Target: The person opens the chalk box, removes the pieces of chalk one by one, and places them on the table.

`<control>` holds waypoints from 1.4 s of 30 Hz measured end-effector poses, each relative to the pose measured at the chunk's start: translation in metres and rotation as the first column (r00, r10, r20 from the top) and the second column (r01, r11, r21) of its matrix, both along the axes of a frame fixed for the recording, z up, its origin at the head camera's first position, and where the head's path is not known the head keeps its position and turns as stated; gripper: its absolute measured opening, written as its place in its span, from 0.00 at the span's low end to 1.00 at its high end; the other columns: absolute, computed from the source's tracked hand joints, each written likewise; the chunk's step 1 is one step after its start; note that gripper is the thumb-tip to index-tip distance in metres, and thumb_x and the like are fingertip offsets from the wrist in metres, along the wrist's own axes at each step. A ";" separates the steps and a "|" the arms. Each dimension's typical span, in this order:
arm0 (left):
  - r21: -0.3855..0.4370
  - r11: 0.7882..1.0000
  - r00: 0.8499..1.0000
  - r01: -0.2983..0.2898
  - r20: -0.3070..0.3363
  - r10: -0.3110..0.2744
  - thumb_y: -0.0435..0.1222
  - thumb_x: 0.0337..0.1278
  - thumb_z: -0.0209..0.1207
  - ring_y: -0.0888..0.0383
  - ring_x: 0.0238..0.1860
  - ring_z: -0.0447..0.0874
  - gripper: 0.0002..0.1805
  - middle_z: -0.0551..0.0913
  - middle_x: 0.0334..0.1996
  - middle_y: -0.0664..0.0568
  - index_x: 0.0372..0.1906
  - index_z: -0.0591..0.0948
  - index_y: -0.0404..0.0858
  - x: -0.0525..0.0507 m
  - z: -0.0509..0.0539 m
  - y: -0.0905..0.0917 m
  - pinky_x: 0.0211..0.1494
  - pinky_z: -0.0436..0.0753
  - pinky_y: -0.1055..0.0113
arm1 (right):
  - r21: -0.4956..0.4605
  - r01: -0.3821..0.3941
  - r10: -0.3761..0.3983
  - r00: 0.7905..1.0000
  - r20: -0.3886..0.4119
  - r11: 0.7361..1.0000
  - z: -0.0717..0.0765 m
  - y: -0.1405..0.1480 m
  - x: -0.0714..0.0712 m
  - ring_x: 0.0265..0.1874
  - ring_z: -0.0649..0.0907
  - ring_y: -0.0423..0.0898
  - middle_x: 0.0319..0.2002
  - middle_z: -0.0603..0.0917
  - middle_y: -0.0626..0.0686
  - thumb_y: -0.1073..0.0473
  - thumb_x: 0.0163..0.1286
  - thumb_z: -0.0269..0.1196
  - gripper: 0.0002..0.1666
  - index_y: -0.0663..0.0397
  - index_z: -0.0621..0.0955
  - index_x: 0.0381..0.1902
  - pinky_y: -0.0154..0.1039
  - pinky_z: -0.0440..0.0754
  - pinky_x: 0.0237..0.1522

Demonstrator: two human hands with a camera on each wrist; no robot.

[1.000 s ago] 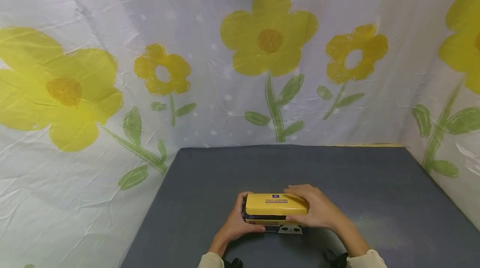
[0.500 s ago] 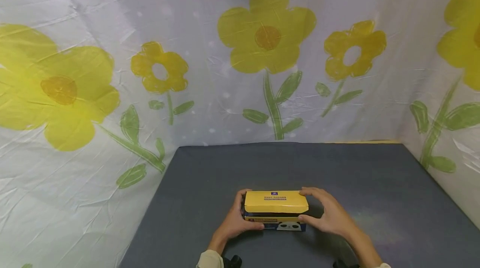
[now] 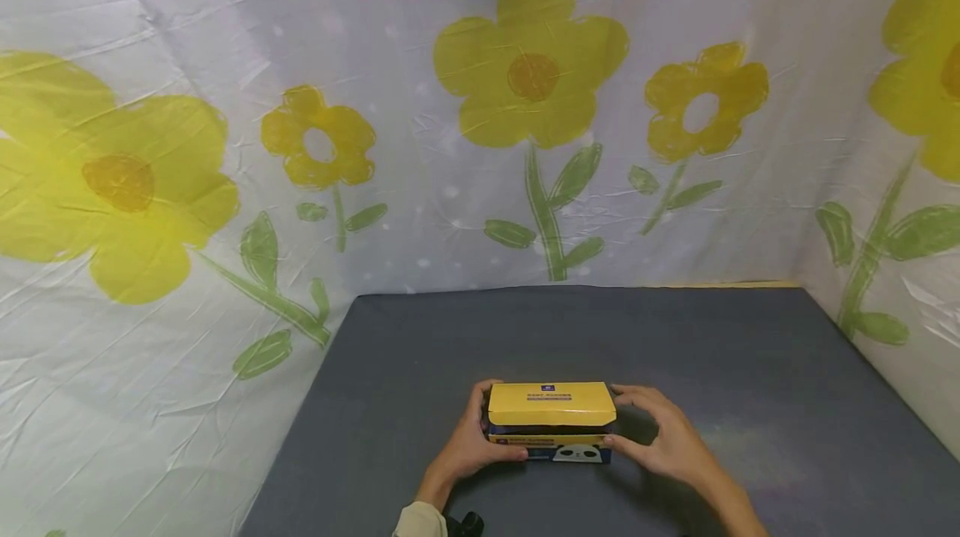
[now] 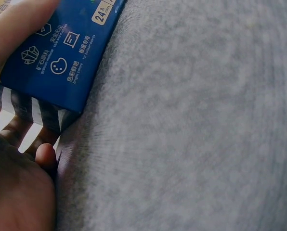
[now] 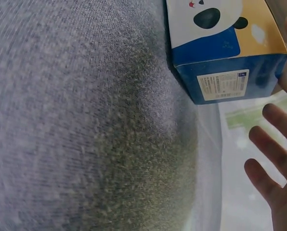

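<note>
A yellow and blue cardboard chalk box (image 3: 551,405) with a panda on its front lies on the dark grey table. Its blue face (image 4: 61,62) is printed "24 colors" and "gypsum material". My left hand (image 3: 468,437) holds the box by its left end, thumb along the front and fingers behind. At the right end is my right hand (image 3: 667,437), thumb and forefinger straddling the corners. In the right wrist view, the fingers of my right hand (image 5: 278,130) are spread beside the labelled end (image 5: 225,84); whether a fingertip touches the box is hard to tell.
The grey cloth-covered tabletop (image 3: 577,328) stretches behind and to both sides of the box. A white curtain (image 3: 420,187) with yellow painted flowers hangs along the back and sides.
My right hand has slid rightward off the top and front of the chalk box to its right end, its grip loosened. My left hand has kept its hold on the left end.
</note>
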State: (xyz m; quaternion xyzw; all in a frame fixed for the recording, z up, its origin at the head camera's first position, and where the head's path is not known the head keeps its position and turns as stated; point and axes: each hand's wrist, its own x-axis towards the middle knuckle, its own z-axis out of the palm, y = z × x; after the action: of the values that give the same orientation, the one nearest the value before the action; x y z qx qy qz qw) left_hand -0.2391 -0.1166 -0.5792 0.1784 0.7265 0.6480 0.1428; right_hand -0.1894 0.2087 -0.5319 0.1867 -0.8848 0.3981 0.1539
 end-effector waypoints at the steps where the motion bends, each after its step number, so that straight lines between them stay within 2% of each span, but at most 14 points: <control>1: -0.002 1.000 1.000 -0.001 0.002 0.001 0.34 0.43 0.80 0.52 0.56 0.83 0.60 0.68 0.66 0.45 0.78 0.53 0.45 0.000 0.000 0.000 0.51 0.86 0.64 | -0.003 -0.002 0.002 1.000 -0.008 1.000 -0.001 0.000 0.000 0.57 0.80 0.63 0.59 0.84 0.57 0.51 0.51 0.82 0.26 0.41 0.85 0.48 0.69 0.77 0.53; 5: -0.009 1.000 1.000 -0.003 0.004 0.003 0.34 0.43 0.80 0.52 0.56 0.84 0.60 0.69 0.66 0.45 0.78 0.53 0.45 0.000 0.000 -0.001 0.51 0.86 0.64 | -0.016 -0.016 0.015 0.999 -0.047 1.000 -0.002 0.000 -0.001 0.57 0.80 0.57 0.60 0.84 0.55 0.52 0.51 0.81 0.26 0.39 0.86 0.49 0.66 0.78 0.53; 8: -0.001 1.000 1.000 0.006 0.002 -0.006 0.34 0.44 0.79 0.51 0.56 0.84 0.60 0.68 0.66 0.45 0.78 0.52 0.45 0.000 -0.001 -0.001 0.51 0.86 0.63 | -0.010 -0.017 0.016 0.996 -0.083 1.000 -0.002 0.000 -0.002 0.58 0.80 0.48 0.60 0.84 0.53 0.54 0.51 0.81 0.26 0.36 0.87 0.50 0.62 0.80 0.53; 11: 0.020 1.000 1.000 0.021 0.005 -0.021 0.34 0.44 0.79 0.51 0.56 0.84 0.61 0.68 0.67 0.44 0.79 0.51 0.45 -0.001 -0.001 -0.001 0.51 0.86 0.62 | -0.010 -0.017 0.015 0.991 -0.130 1.000 -0.002 -0.001 -0.004 0.58 0.79 0.40 0.60 0.84 0.52 0.57 0.51 0.81 0.26 0.38 0.87 0.50 0.57 0.81 0.52; 15: 0.014 1.000 1.000 0.019 0.003 -0.019 0.35 0.44 0.79 0.51 0.56 0.84 0.61 0.69 0.67 0.44 0.79 0.51 0.46 -0.001 -0.003 -0.002 0.51 0.85 0.63 | -0.031 -0.022 0.017 0.986 -0.166 0.999 0.000 -0.003 -0.008 0.59 0.78 0.39 0.59 0.84 0.54 0.60 0.52 0.80 0.25 0.43 0.88 0.50 0.55 0.81 0.51; 18: -0.031 1.000 1.000 -0.001 -0.015 0.000 0.37 0.44 0.80 0.52 0.58 0.81 0.59 0.70 0.67 0.47 0.78 0.53 0.48 -0.002 -0.003 -0.003 0.54 0.83 0.64 | -0.046 -0.019 0.011 0.986 -0.164 0.999 0.003 -0.006 -0.011 0.59 0.78 0.40 0.60 0.84 0.54 0.60 0.53 0.79 0.24 0.43 0.88 0.50 0.55 0.82 0.51; 22: -0.123 0.991 0.998 -0.054 -0.033 0.051 0.41 0.43 0.81 0.50 0.63 0.76 0.58 0.71 0.67 0.48 0.76 0.56 0.52 -0.001 -0.003 -0.003 0.61 0.78 0.55 | -0.080 -0.011 -0.003 0.987 -0.163 0.997 0.005 -0.011 -0.018 0.60 0.77 0.35 0.59 0.84 0.57 0.61 0.55 0.79 0.20 0.46 0.89 0.47 0.52 0.82 0.51; 26: -0.210 0.973 0.995 -0.101 -0.039 0.095 0.47 0.41 0.81 0.41 0.73 0.66 0.60 0.63 0.74 0.44 0.77 0.55 0.53 0.002 -0.001 -0.002 0.68 0.71 0.40 | -0.120 0.010 -0.029 0.987 -0.160 0.993 0.006 -0.014 -0.026 0.60 0.75 0.28 0.59 0.85 0.57 0.64 0.55 0.78 0.19 0.50 0.89 0.46 0.48 0.81 0.53; 28: -0.213 0.971 0.995 -0.104 -0.033 0.099 0.48 0.40 0.81 0.40 0.74 0.65 0.61 0.62 0.75 0.43 0.78 0.54 0.52 0.002 -0.001 -0.001 0.68 0.69 0.38 | -0.126 0.022 -0.042 0.986 -0.161 0.992 0.006 -0.015 -0.030 0.60 0.73 0.25 0.59 0.85 0.56 0.64 0.55 0.77 0.21 0.49 0.89 0.48 0.47 0.80 0.53; 30: -0.207 0.973 0.995 -0.101 -0.032 0.096 0.48 0.41 0.81 0.40 0.73 0.66 0.62 0.63 0.75 0.43 0.79 0.53 0.52 0.002 0.000 -0.001 0.68 0.70 0.38 | -0.133 0.020 -0.041 0.986 -0.160 0.991 0.007 -0.015 -0.034 0.61 0.72 0.25 0.59 0.85 0.55 0.65 0.56 0.77 0.23 0.47 0.88 0.51 0.50 0.79 0.54; 33: -0.195 0.976 0.995 -0.095 -0.023 0.093 0.47 0.41 0.81 0.43 0.69 0.71 0.62 0.67 0.72 0.44 0.79 0.52 0.51 0.002 0.000 -0.001 0.65 0.74 0.42 | -0.143 0.007 -0.031 0.985 -0.168 0.990 0.007 -0.015 -0.042 0.63 0.72 0.28 0.58 0.85 0.55 0.66 0.58 0.76 0.23 0.47 0.88 0.52 0.60 0.78 0.55; 36: -0.193 0.977 0.996 -0.088 -0.024 0.085 0.47 0.42 0.80 0.44 0.68 0.72 0.61 0.67 0.72 0.44 0.78 0.53 0.51 0.002 0.001 -0.001 0.64 0.75 0.42 | -0.155 -0.006 -0.021 0.986 -0.168 0.988 0.009 -0.014 -0.048 0.64 0.76 0.40 0.58 0.85 0.58 0.68 0.59 0.74 0.23 0.49 0.87 0.53 0.68 0.76 0.54; 40: -0.181 0.980 0.997 -0.078 -0.020 0.076 0.47 0.43 0.80 0.46 0.67 0.74 0.59 0.70 0.70 0.46 0.77 0.54 0.52 0.003 0.002 -0.002 0.63 0.76 0.45 | -0.149 0.004 -0.027 0.988 -0.154 0.989 0.010 -0.015 -0.055 0.62 0.78 0.61 0.60 0.83 0.62 0.69 0.59 0.73 0.23 0.53 0.87 0.54 0.70 0.77 0.53; 42: -0.176 0.981 0.997 -0.079 -0.019 0.077 0.47 0.43 0.80 0.46 0.67 0.74 0.59 0.70 0.70 0.47 0.77 0.54 0.53 0.003 0.001 -0.003 0.64 0.76 0.46 | -0.141 0.014 -0.033 0.991 -0.133 0.990 0.010 -0.016 -0.058 0.61 0.79 0.66 0.61 0.82 0.63 0.68 0.60 0.73 0.23 0.54 0.86 0.55 0.69 0.78 0.52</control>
State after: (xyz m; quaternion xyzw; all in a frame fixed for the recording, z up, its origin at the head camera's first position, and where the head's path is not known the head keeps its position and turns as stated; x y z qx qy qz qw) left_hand -0.2358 -0.1193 -0.5778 0.1404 0.7884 0.5850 0.1282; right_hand -0.2476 0.1929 -0.5221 0.1913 -0.8445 0.4439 0.2307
